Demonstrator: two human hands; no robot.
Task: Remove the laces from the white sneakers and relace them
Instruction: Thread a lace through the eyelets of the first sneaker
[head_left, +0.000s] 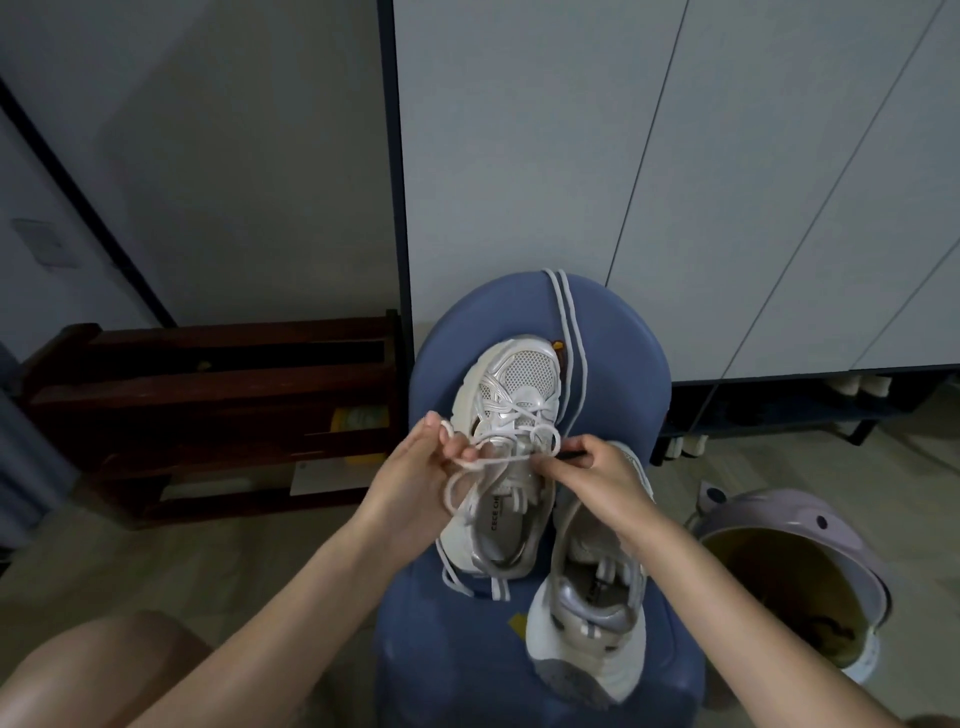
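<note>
Sneakers: two white sneakers lie on a blue stool (613, 332); left sneaker (511, 415) has its toe away from the person, right sneaker (587, 613) lies just beside it.
Writing: insole of left sneaker shows letters "CECE CH", the rest is hidden.
Look: white mesh toe, silver-grey lining, thick pale sole.
Lace (498, 457): white, crossed through the front eyelets, loose loops over the tongue.
Left hand (415, 467): fingers curled, holding a loop of the lace.
Right hand (597, 473): thumb and fingers pinch the lace end near its dark tip.
Second lace (571, 332): white, lies on the stool beyond the toe.
Around: dark wooden rack (208, 405) on the left, lilac bin (831, 525) on the right.
</note>
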